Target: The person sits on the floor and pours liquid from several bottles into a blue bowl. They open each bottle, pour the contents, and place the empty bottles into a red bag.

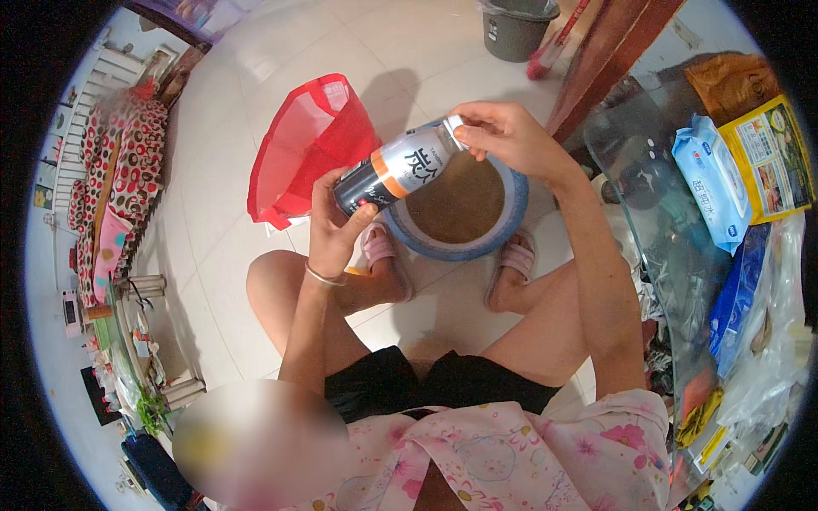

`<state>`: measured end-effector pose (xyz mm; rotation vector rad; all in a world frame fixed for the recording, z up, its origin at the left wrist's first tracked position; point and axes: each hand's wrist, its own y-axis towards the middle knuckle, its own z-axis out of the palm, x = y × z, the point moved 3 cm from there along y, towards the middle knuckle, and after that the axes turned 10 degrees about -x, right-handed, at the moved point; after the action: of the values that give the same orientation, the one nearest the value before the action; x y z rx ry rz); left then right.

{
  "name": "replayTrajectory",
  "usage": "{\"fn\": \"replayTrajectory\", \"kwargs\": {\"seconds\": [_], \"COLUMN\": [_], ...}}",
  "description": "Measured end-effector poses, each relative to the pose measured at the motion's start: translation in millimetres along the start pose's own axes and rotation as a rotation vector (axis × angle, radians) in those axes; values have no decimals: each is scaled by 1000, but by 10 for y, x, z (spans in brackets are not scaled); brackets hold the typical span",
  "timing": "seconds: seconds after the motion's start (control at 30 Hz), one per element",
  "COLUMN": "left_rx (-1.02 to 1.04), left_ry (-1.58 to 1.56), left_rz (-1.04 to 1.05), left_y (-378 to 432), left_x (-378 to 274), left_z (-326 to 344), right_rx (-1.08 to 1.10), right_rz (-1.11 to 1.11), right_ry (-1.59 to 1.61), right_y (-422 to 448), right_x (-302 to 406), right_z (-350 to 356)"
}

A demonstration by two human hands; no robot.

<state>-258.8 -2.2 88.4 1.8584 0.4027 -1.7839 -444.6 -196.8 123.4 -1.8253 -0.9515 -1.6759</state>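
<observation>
A plastic drink bottle [402, 167] with a silver, orange and black label is held tilted across both hands. My left hand [339, 220] grips its black lower end, while the fingers of my right hand [489, 131] close around the white cap [455, 131]. Beneath the bottle, between my sandalled feet, stands a round blue-rimmed tub [521, 204] holding something brown and fine; which material, I cannot tell. A red bag [300, 153] stands with its mouth spread on the tiled floor, left of the tub and beyond my left hand.
At the right, a glass table [658, 255] bears a blue pack of wipes [712, 185], a yellow package [776, 160] and clear plastic bags [760, 377]. A dark bin [517, 35] stands on the floor at the top. Along the left are a polka-dot cloth [137, 166] and cluttered shelving.
</observation>
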Motion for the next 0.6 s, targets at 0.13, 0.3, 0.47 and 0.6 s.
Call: {"fn": "replayTrajectory", "kwargs": {"seconds": [0.13, 0.3, 0.47, 0.6], "left_rx": [-52, -62, -15, 54], "left_ry": [101, -64, -167, -226], "left_rz": [183, -148, -571, -852], "left_y": [-9, 67, 99, 100], "left_x": [-78, -117, 41, 130], "left_z": [46, -43, -126, -101], "right_rx": [-50, -38, -33, -9], "right_rz": [-70, 7, -69, -176], "right_ry": [48, -3, -71, -113], "right_y": [3, -48, -92, -121], "right_x": [38, 12, 121, 126], "right_z": [6, 29, 79, 89]}}
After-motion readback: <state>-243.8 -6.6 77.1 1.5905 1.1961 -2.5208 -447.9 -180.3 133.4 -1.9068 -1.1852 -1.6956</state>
